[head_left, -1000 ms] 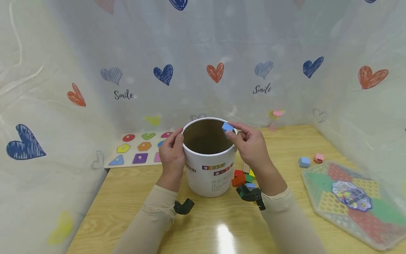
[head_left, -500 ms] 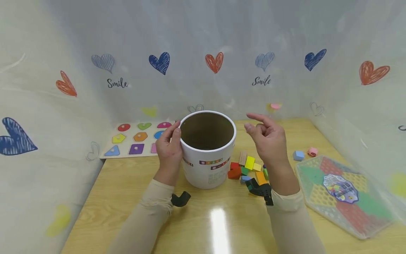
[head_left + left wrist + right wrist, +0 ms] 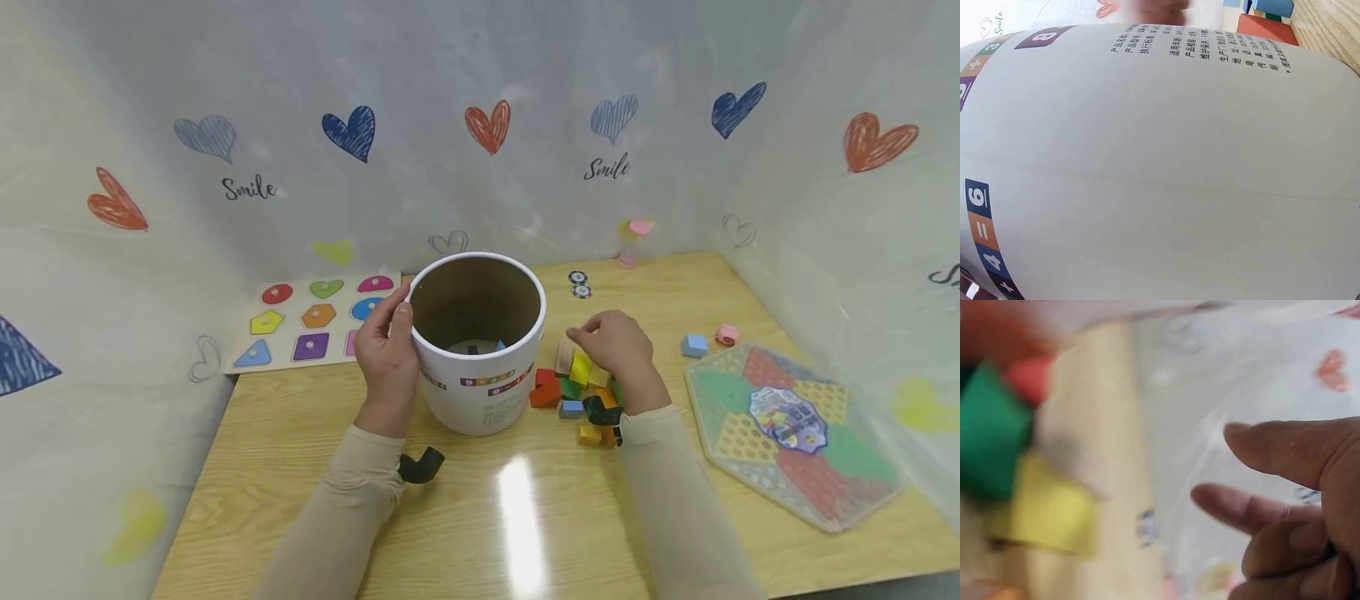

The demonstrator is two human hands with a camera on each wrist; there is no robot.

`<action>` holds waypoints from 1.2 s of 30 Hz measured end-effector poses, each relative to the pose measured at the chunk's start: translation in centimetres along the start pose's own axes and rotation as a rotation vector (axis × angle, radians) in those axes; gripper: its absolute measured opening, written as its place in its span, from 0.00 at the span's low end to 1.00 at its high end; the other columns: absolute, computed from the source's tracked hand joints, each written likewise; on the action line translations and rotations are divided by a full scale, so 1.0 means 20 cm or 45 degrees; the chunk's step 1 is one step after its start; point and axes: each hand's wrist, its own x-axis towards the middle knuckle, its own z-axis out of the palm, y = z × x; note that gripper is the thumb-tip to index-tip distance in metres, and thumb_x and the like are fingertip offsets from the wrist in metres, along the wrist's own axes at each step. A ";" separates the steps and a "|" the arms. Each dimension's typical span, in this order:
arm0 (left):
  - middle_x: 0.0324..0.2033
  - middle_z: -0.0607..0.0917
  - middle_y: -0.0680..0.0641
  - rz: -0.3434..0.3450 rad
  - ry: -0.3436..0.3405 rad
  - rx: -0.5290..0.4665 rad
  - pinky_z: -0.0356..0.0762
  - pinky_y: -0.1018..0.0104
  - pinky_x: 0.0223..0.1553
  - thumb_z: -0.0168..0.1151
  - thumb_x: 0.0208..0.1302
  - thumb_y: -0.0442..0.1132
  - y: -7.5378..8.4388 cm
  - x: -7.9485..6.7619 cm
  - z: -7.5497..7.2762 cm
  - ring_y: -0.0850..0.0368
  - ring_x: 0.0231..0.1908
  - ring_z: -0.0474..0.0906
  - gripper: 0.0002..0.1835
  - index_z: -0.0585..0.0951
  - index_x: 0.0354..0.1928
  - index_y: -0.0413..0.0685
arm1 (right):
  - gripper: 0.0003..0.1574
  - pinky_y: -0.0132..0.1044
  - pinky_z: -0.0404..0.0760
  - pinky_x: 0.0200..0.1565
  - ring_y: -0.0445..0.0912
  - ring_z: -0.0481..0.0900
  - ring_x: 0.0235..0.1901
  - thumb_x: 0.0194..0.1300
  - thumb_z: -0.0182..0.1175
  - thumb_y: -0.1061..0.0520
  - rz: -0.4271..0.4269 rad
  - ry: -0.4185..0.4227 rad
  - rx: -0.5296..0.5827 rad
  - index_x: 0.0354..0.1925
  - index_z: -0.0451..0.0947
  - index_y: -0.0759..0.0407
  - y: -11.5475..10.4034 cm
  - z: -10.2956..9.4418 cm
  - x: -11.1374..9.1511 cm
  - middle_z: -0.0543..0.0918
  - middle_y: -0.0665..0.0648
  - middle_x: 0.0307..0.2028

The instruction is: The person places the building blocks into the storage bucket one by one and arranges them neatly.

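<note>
Right of the white cylindrical bucket point(image 3: 476, 400) your left hand point(image 3: 388, 354) grips, small multicoloured blocks point(image 3: 570, 389) lie just to the near side of your right hand point(image 3: 618, 343), empty, its pinch narrowly parted.

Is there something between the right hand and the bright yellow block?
Nothing visible stands between the right hand and the bright yellow block; the natural wood block lies beside it, toward the white bucket.

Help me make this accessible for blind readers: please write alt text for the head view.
A person's left hand grips a white bucket on a wood-grain table, while the empty right hand is near a pile of colored blocks. A shape puzzle lies left, a hexagonal board right.
</note>
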 end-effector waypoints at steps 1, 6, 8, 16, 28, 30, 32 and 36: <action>0.53 0.80 0.52 0.013 0.005 -0.013 0.75 0.63 0.55 0.51 0.70 0.42 0.00 0.00 0.00 0.57 0.55 0.74 0.16 0.79 0.57 0.54 | 0.30 0.39 0.73 0.23 0.50 0.74 0.27 0.58 0.56 0.31 0.054 -0.063 -0.092 0.37 0.82 0.54 0.02 0.03 0.02 0.81 0.56 0.32; 0.52 0.81 0.51 0.035 0.038 -0.064 0.75 0.62 0.54 0.52 0.70 0.41 -0.06 0.03 0.00 0.54 0.55 0.74 0.16 0.80 0.56 0.52 | 0.37 0.40 0.70 0.22 0.50 0.73 0.24 0.49 0.58 0.23 0.205 -0.186 -0.190 0.24 0.76 0.55 0.08 0.16 0.11 0.75 0.54 0.22; 0.52 0.81 0.53 0.014 0.055 -0.072 0.76 0.63 0.54 0.53 0.69 0.43 -0.10 0.03 0.00 0.56 0.55 0.75 0.16 0.80 0.55 0.53 | 0.38 0.40 0.69 0.22 0.49 0.72 0.22 0.47 0.57 0.21 0.209 -0.173 -0.190 0.22 0.74 0.55 0.10 0.20 0.12 0.72 0.53 0.20; 0.49 0.82 0.54 0.005 0.056 -0.086 0.76 0.63 0.53 0.55 0.68 0.46 -0.18 0.02 0.02 0.58 0.53 0.76 0.14 0.82 0.52 0.58 | 0.29 0.40 0.70 0.21 0.50 0.73 0.24 0.49 0.60 0.31 0.211 -0.168 -0.175 0.22 0.75 0.55 0.13 0.28 0.10 0.75 0.54 0.20; 0.49 0.82 0.54 0.002 0.040 -0.049 0.77 0.62 0.52 0.55 0.68 0.48 -0.18 0.02 -0.01 0.56 0.53 0.76 0.16 0.82 0.54 0.56 | 0.31 0.36 0.66 0.18 0.48 0.69 0.21 0.58 0.55 0.30 0.052 0.209 0.278 0.40 0.83 0.52 0.05 0.09 0.05 0.75 0.54 0.22; 0.49 0.83 0.53 0.018 0.055 -0.032 0.77 0.61 0.51 0.55 0.68 0.48 -0.17 0.02 -0.02 0.55 0.52 0.76 0.16 0.82 0.53 0.56 | 0.26 0.35 0.60 0.14 0.46 0.63 0.15 0.58 0.61 0.36 -0.034 0.318 0.603 0.42 0.84 0.53 0.00 0.01 0.02 0.68 0.53 0.16; 0.48 0.83 0.52 0.041 0.062 -0.031 0.78 0.59 0.51 0.55 0.68 0.47 -0.16 0.03 -0.02 0.54 0.51 0.76 0.16 0.82 0.53 0.55 | 0.21 0.34 0.54 0.12 0.44 0.57 0.12 0.59 0.65 0.44 -0.138 0.387 0.953 0.45 0.84 0.56 -0.07 -0.05 -0.02 0.64 0.51 0.13; 0.48 0.83 0.51 0.059 0.033 -0.048 0.77 0.56 0.52 0.55 0.68 0.47 -0.14 0.04 -0.01 0.54 0.52 0.76 0.15 0.82 0.53 0.56 | 0.19 0.31 0.53 0.12 0.42 0.54 0.11 0.61 0.64 0.59 -0.385 0.417 1.560 0.49 0.80 0.66 -0.21 -0.14 -0.13 0.65 0.50 0.13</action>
